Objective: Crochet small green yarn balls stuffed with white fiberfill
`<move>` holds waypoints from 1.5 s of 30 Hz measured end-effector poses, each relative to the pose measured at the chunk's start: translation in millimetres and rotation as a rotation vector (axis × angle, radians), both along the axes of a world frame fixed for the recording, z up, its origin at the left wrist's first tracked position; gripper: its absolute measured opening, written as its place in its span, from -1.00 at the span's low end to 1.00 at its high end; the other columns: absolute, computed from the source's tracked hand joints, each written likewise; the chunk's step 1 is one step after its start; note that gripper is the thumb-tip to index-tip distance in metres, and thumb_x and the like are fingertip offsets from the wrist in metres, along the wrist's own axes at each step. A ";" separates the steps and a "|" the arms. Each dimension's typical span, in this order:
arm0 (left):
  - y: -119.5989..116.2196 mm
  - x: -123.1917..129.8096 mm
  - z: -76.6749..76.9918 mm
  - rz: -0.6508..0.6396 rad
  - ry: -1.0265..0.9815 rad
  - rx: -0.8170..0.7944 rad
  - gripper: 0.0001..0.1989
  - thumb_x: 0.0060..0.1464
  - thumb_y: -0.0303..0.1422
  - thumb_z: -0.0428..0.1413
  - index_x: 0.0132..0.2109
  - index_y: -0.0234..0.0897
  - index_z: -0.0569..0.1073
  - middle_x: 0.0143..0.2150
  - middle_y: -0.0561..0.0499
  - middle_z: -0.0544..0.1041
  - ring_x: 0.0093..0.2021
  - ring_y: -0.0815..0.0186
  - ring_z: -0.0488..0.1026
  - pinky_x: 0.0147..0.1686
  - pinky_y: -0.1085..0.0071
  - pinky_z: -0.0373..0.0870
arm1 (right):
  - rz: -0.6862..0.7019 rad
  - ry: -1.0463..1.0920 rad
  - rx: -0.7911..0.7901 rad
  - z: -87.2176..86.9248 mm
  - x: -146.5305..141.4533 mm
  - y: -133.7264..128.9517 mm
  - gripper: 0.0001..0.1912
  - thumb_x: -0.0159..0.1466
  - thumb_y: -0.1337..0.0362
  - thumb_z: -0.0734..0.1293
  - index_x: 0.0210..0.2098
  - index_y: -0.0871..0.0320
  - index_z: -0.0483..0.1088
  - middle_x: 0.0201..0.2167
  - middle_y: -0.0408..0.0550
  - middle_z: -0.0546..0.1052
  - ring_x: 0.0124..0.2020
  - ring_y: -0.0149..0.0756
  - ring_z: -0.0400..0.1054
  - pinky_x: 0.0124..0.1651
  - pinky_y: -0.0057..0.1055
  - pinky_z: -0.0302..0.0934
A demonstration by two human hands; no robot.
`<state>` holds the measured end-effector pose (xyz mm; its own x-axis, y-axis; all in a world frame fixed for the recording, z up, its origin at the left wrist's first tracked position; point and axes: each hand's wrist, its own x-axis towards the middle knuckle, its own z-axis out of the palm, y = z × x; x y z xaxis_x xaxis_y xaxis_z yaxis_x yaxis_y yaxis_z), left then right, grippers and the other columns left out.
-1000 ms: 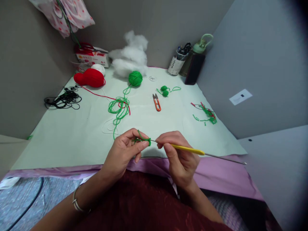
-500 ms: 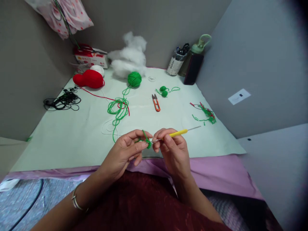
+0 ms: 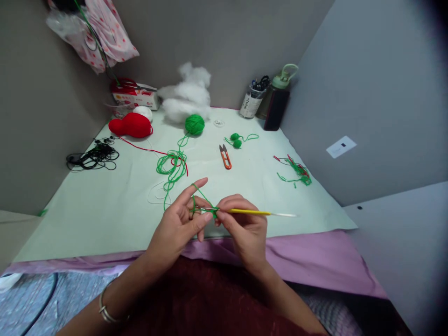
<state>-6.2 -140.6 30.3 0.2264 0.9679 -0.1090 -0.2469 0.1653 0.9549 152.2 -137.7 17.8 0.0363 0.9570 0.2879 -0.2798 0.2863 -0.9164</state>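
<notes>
Between thumb and fingers, my left hand (image 3: 180, 221) pinches a small green crochet piece (image 3: 214, 213), its index finger raised with green yarn looped round it. My right hand (image 3: 245, 228) grips a yellow-handled crochet hook (image 3: 250, 212), whose thin metal tip passes through the piece towards the left fingers. Both hands nearly touch above the table's front edge. Loose coils of green yarn (image 3: 171, 163) run from a green ball (image 3: 194, 124) down to my left hand.
Orange snips (image 3: 226, 157) lie mid-table, near two small green pieces (image 3: 236, 141). Yarn scraps (image 3: 299, 172) are at right; a red stuffed shape (image 3: 131, 125) and black cords (image 3: 96, 155) at left. White stuffing (image 3: 187, 93), a pen cup (image 3: 252, 101) and a bottle (image 3: 281, 81) stand behind.
My left index finger has lifted, stretching the green yarn. My right hand has moved left with the hook, which now lies flatter and reaches past the piece. The view has tilted slightly up.
</notes>
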 end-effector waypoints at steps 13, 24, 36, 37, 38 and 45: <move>54.1 -101.5 9.0 0.185 0.782 0.311 -0.72 0.23 -0.11 0.21 -0.28 -0.23 0.59 -0.01 0.02 0.58 -0.10 0.31 0.48 -0.22 0.50 0.41 | 0.434 0.402 -0.372 14.8 14.8 4.2 -0.83 0.11 0.38 0.57 -0.41 0.14 0.51 -0.51 -0.24 0.51 -0.66 -0.62 0.27 -0.62 -0.68 0.24; 19.6 -51.0 19.4 -0.236 -0.020 0.179 -0.52 0.27 0.02 0.12 0.22 -0.06 0.48 0.41 -0.11 0.33 0.32 -0.10 0.36 -0.01 0.13 0.61 | 0.260 0.257 -0.246 17.1 13.3 0.8 -0.88 0.15 0.41 0.55 -0.39 0.11 0.57 -0.47 -0.23 0.52 -0.59 -0.55 0.42 -0.56 -0.66 0.31; 25.5 11.1 12.3 0.083 0.392 0.622 -0.40 0.21 0.24 -0.01 -0.26 -0.10 0.69 0.24 -0.09 0.55 0.51 -0.07 0.02 0.48 -0.09 -0.26 | 0.031 0.145 -0.059 14.9 11.3 -3.3 -0.86 0.22 0.43 0.51 -0.33 0.04 0.58 -0.40 -0.19 0.53 -0.51 -0.47 0.42 -0.47 -0.52 0.37; 22.0 11.6 9.1 0.063 0.396 0.572 -0.48 0.20 0.18 0.08 -0.08 -0.09 0.69 0.28 -0.11 0.51 0.49 -0.07 0.06 0.47 -0.08 -0.18 | -0.012 0.112 -0.032 13.8 10.7 -2.5 -0.85 0.22 0.44 0.50 -0.32 0.04 0.58 -0.39 -0.18 0.53 -0.49 -0.46 0.42 -0.44 -0.49 0.38; 18.2 12.6 6.5 0.035 0.354 0.480 -0.52 0.19 0.10 0.17 0.06 -0.08 0.65 0.26 -0.12 0.51 0.43 -0.06 0.17 0.43 -0.04 -0.02 | -0.050 0.078 -0.008 12.6 10.0 -2.1 -0.85 0.23 0.44 0.49 -0.32 0.04 0.58 -0.38 -0.17 0.53 -0.47 -0.45 0.42 -0.42 -0.47 0.38; 3.9 20.9 -0.5 0.024 -0.088 0.028 -0.59 0.11 -0.30 0.36 0.12 -0.02 0.60 -0.26 0.09 0.43 -0.22 0.38 0.43 -0.10 0.44 0.43 | 0.011 -0.111 0.101 8.7 11.0 -4.9 -0.81 0.35 0.41 0.39 -0.15 0.00 0.59 -0.24 -0.11 0.52 -0.31 -0.40 0.44 -0.26 -0.40 0.41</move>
